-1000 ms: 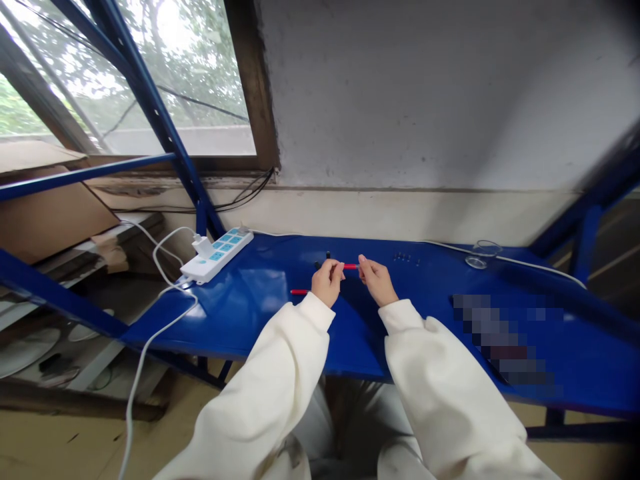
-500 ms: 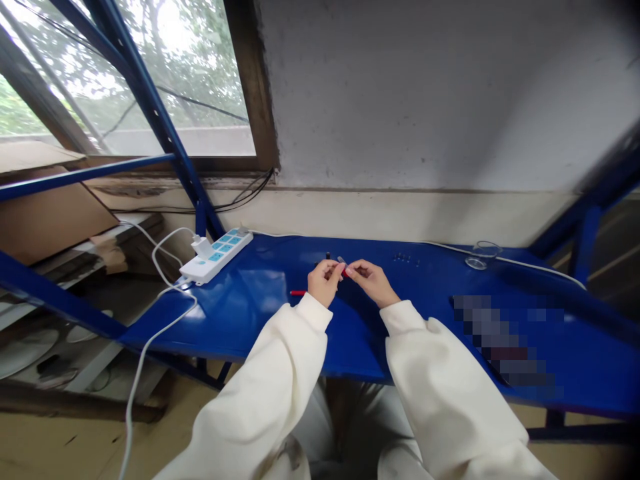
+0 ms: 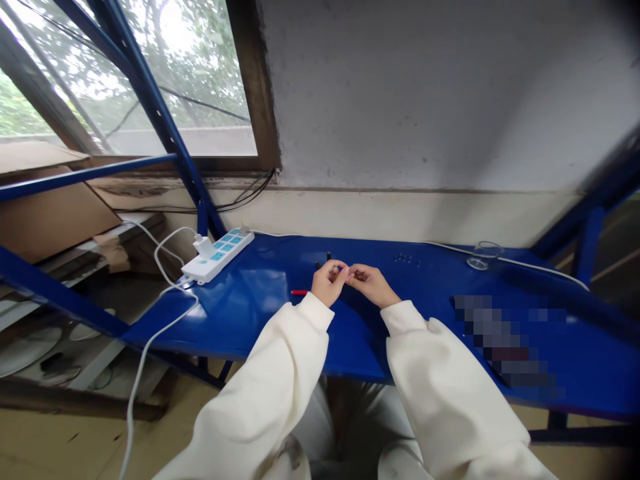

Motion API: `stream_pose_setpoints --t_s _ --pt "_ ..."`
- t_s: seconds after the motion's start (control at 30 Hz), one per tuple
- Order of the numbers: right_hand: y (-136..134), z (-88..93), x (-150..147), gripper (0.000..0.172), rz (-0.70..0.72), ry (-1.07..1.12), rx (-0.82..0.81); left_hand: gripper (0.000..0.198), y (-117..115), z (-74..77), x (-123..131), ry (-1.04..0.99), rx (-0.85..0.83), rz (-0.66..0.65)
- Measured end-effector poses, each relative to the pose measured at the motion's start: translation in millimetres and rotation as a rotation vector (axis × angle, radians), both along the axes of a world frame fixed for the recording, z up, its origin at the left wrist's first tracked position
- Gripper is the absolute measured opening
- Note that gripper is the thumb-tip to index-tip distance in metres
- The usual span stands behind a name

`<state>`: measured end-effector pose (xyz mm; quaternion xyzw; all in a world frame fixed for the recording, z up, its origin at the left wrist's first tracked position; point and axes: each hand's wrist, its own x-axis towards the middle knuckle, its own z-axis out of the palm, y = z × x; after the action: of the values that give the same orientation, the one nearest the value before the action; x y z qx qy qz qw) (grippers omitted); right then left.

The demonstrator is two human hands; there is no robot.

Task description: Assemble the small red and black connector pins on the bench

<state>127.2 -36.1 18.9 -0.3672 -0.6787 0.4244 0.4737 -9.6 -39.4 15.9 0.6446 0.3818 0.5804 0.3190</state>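
"Presently, how far has the work been brought?"
"Midway, it is judged: fine handwork is being done, while 1 red stick [image 3: 299, 292] is left on the table [image 3: 240, 327], untouched."
"And the hands?"
"Left hand [image 3: 327, 285] and right hand [image 3: 373, 283] are closed in pinches, fingertips together; what is gripped cannot be told. The red stick is placed just beside the left wrist, on its outer side."

Glossy, smooth tabletop [image 3: 425, 283], plastic power strip [image 3: 220, 257], matt cloth sleeves [image 3: 285, 360].
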Motion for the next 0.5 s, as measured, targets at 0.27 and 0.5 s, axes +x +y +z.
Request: stream_pose_setpoints --t_s 0.27,0.5 --pt "1 2.9 7 0.027 0.023 -0.089 -0.044 0.022 0 -5.6 -1 0.108 0.059 0.009" --pt "43 -5.1 34 0.033 -0.356 -0.123 0.059 0.018 -7 -6.3 2 0.338 0.110 0.000"
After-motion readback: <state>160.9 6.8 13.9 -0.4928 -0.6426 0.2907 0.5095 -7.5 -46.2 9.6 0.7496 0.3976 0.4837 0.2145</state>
